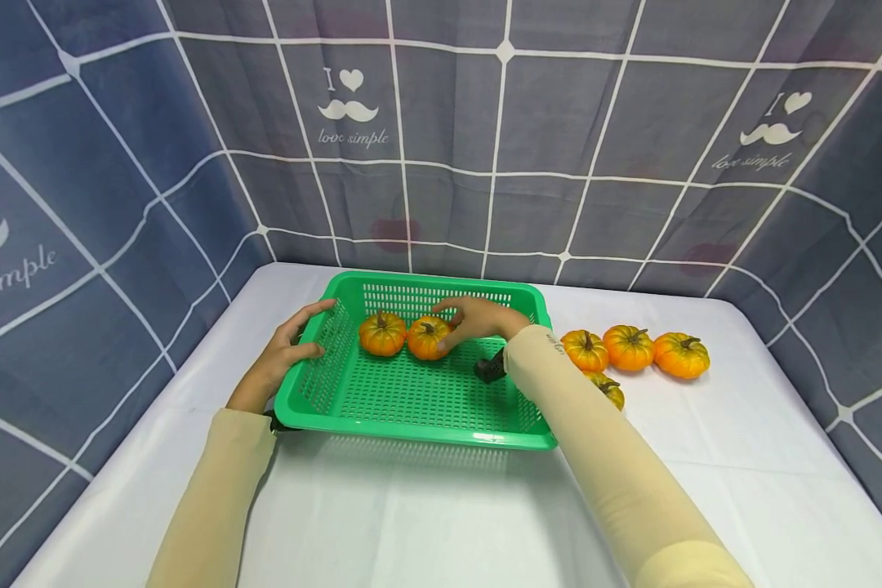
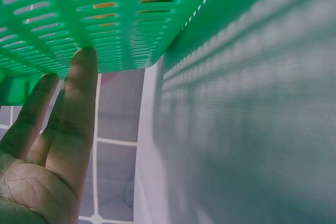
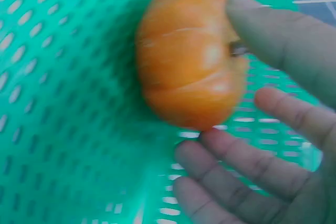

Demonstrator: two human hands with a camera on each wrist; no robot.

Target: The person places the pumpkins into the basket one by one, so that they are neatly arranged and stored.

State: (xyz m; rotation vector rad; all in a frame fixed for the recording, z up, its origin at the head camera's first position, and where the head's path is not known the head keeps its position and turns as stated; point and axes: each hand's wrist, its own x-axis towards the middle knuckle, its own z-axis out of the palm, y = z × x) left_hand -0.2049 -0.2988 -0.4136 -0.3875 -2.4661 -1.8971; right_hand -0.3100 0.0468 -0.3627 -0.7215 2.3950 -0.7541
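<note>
A green plastic basket (image 1: 426, 400) with slotted walls stands on the white table. Two small orange pumpkins are inside it: the left pumpkin (image 1: 382, 334) and, beside it, the right pumpkin (image 1: 426, 339). My right hand (image 1: 479, 318) reaches in over the right pumpkin. Its thumb and fingers are spread around that pumpkin (image 3: 189, 61), with a fingertip at its edge in the right wrist view. My left hand (image 1: 282, 359) rests at the basket's left rim. In the left wrist view its straight fingers (image 2: 76, 114) touch the outside of the slotted wall.
Right of the basket, several more pumpkins lie on the table, among them a rightmost pumpkin (image 1: 681, 355) and one pumpkin (image 1: 608, 390) partly hidden by my right sleeve (image 1: 603, 441). A grey checked curtain (image 1: 448, 122) hangs behind the table (image 1: 750, 441) and along both sides.
</note>
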